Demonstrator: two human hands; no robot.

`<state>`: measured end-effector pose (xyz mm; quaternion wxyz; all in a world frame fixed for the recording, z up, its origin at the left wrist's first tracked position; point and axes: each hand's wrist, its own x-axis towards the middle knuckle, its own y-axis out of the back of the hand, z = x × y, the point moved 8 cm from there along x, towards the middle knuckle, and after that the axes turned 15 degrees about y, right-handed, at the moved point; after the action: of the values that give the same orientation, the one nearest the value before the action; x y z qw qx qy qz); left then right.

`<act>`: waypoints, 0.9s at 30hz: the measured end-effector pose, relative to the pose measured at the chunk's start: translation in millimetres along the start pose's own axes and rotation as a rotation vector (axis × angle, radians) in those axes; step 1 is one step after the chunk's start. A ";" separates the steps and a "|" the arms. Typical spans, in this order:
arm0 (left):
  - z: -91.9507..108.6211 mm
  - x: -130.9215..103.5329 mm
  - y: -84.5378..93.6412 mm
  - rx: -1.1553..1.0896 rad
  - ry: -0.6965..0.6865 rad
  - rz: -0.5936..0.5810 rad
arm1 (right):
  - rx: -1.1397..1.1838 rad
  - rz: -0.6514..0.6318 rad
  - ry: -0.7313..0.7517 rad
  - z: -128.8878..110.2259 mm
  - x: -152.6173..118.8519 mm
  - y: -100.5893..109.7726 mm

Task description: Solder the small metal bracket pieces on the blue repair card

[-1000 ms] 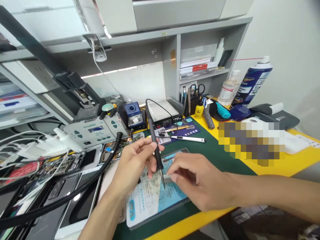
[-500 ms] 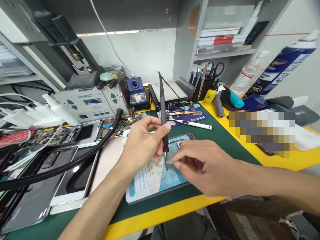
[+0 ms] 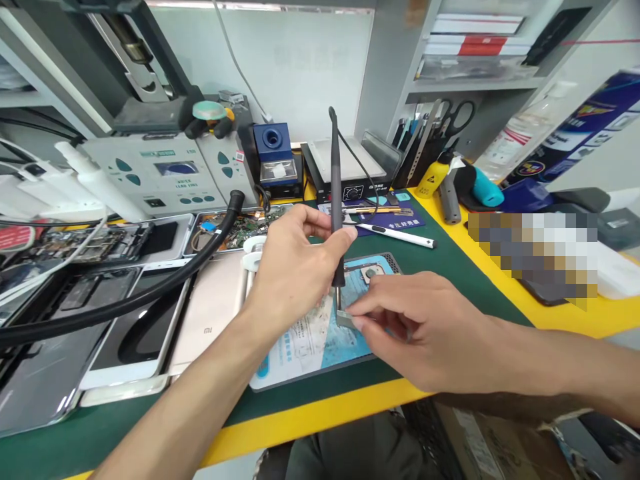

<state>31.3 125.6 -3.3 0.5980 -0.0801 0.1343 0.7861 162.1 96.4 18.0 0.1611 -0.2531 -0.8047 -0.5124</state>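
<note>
Fingers of the left hand (image 3: 303, 267) grip an iron (image 3: 337, 193) at mid-frame; those of the right hand (image 3: 425, 327) pinch a grey piece (image 3: 345, 319) just below, partly covered. Whether they touch is unclear. A hose (image 3: 200, 263) crosses over a phone (image 3: 117, 337) at left. Pixelation (image 3: 535, 260) obscures the right; a can (image 3: 580, 127), upper right, is cut off.

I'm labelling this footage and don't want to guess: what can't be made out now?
All in the head view:
Tip of the iron: hidden behind the grey piece.
One end of the grey piece: covered by the right hand.
Top of the spray can: cut off by the right edge.
Station display: too small to read.
Pixelated patch: mosaic hides what lies there.
</note>
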 end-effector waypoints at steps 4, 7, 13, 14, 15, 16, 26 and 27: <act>0.3 0.9 1.1 0.045 -0.012 0.018 | -0.042 -0.026 0.022 -2.5 -0.7 -0.7; 2.1 2.1 3.1 0.106 -0.056 0.049 | -0.040 -0.049 0.036 -3.3 -1.9 -2.7; 5.1 2.0 4.0 0.138 -0.111 0.082 | -0.063 -0.060 0.064 -4.7 -3.4 -4.9; 5.1 1.8 3.8 0.136 -0.108 0.083 | -0.065 -0.057 0.070 -5.1 -3.3 -4.8; 5.0 1.6 3.5 0.135 -0.103 0.085 | -0.068 -0.051 0.075 -5.3 -3.1 -4.4; 4.7 1.3 3.3 0.136 -0.098 0.087 | -0.068 -0.046 0.080 -5.5 -2.9 -4.1; 4.5 0.9 3.2 0.184 -0.051 0.109 | -0.080 -0.039 0.075 -4.9 -2.8 -5.6; 4.6 1.2 3.4 0.188 -0.053 0.114 | -0.083 -0.045 0.076 -5.0 -3.0 -6.2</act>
<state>27.8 127.3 1.2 0.5606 0.0048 0.1958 0.8046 161.1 89.0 13.9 0.1692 -0.2217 -0.7815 -0.5581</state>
